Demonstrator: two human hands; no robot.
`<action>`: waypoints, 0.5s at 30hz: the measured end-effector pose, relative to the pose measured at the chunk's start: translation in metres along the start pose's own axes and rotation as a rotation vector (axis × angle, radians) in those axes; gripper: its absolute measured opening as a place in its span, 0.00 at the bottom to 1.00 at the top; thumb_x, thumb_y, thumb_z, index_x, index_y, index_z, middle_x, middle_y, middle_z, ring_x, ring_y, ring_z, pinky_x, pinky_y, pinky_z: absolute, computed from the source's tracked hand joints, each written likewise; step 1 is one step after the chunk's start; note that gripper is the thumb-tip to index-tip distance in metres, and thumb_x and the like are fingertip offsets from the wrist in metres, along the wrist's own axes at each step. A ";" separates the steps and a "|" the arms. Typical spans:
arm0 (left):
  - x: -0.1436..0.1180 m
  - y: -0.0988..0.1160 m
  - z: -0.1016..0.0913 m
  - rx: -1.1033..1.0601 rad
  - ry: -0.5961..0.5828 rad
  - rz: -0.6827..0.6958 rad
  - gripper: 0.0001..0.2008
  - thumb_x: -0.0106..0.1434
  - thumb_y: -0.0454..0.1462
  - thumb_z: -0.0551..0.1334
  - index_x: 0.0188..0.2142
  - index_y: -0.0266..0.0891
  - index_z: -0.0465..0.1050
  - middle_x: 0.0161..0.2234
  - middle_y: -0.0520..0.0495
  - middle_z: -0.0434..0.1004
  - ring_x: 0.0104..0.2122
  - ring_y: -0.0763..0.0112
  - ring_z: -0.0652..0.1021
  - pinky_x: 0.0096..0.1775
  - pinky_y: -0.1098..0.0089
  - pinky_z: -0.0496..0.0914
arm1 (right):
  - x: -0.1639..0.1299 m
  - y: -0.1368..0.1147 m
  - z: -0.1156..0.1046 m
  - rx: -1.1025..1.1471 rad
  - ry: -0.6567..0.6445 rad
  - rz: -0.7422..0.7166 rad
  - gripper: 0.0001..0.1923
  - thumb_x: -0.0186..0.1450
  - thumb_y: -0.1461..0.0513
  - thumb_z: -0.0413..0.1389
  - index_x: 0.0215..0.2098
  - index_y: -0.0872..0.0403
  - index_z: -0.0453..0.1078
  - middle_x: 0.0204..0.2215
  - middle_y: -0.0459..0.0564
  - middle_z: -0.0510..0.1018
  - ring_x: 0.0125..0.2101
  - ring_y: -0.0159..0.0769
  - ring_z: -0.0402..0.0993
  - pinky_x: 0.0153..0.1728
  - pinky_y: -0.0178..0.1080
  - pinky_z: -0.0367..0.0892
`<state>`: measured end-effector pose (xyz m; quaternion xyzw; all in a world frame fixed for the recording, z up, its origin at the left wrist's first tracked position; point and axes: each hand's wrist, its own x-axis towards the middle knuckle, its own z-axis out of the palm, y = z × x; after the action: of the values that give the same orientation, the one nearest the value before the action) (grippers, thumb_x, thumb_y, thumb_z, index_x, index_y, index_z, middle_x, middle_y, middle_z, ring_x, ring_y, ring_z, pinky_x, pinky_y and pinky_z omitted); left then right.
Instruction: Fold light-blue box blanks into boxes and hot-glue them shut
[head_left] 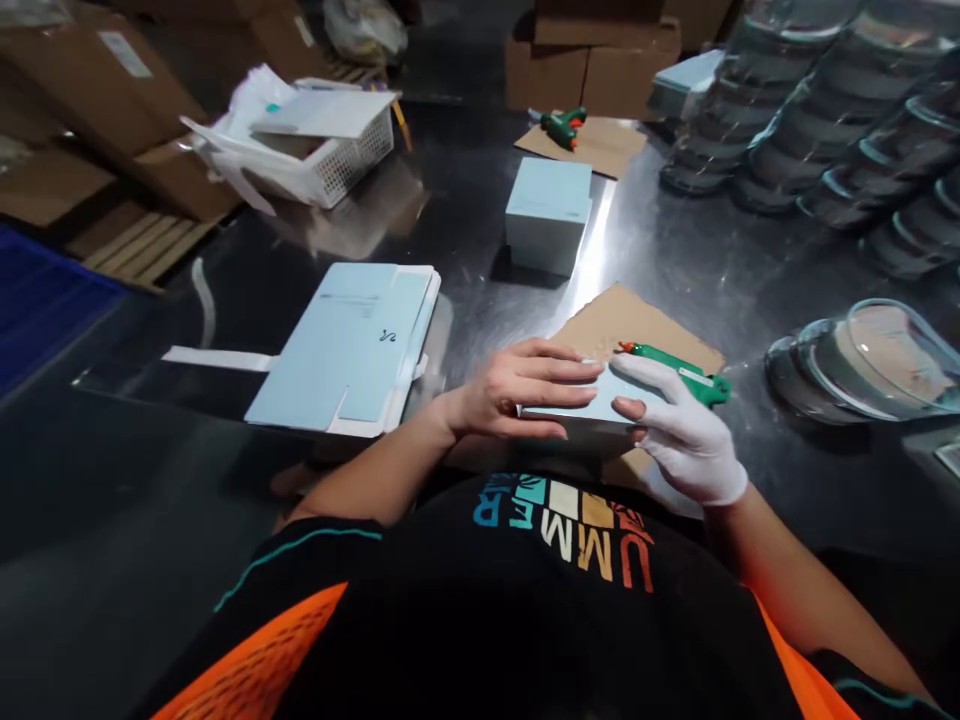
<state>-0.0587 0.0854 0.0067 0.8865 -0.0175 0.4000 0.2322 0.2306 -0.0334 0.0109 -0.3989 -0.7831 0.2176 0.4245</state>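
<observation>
**Both hands press a pale blue box flat**

A small pale blue cardboard box [600,405] lies between the hands on a brown cardboard sheet [622,320]. The bare left hand [517,390] lies flat on its lid, fingers together, likely pinning it down. The white-gloved right hand [679,430] cups its right end. Just beyond the glove rests a green glue gun [675,365]; left of the bare hand, a stack of flat blue box blanks [352,340].

Landmark: closed pale-blue box [548,213] at mid-table.
- Left of it: bare steel table [465,200], passable.
- Near-left: flat box blanks [346,345] block.
- Right: stacked glass lids [810,110] wall off.
- Behind: glue gun [563,127] on cardboard.
- Near side: narrow open strip, then cardboard sheet [622,320].
</observation>
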 end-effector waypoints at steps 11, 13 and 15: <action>-0.020 0.011 -0.002 0.136 0.089 -0.080 0.42 0.73 0.53 0.69 0.79 0.49 0.58 0.73 0.29 0.71 0.73 0.45 0.73 0.68 0.43 0.74 | -0.021 0.026 0.038 0.053 -0.020 0.338 0.43 0.60 0.52 0.73 0.70 0.53 0.69 0.64 0.68 0.79 0.63 0.61 0.79 0.64 0.58 0.76; -0.039 0.012 -0.022 0.188 0.179 -0.234 0.51 0.68 0.60 0.70 0.81 0.48 0.51 0.77 0.27 0.62 0.75 0.41 0.69 0.70 0.40 0.71 | -0.003 0.028 0.037 0.139 -0.030 0.438 0.37 0.61 0.52 0.71 0.65 0.53 0.71 0.56 0.64 0.83 0.56 0.58 0.83 0.59 0.56 0.80; -0.061 0.017 -0.051 0.291 0.340 -0.444 0.51 0.67 0.63 0.69 0.80 0.47 0.54 0.77 0.30 0.63 0.74 0.39 0.70 0.71 0.40 0.70 | 0.034 0.031 0.030 0.194 0.076 0.493 0.35 0.62 0.49 0.69 0.63 0.54 0.70 0.53 0.61 0.84 0.51 0.54 0.84 0.54 0.54 0.82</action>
<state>-0.1397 0.0825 -0.0017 0.8129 0.2731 0.4802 0.1844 0.2084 0.0128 -0.0099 -0.5430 -0.6212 0.3733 0.4242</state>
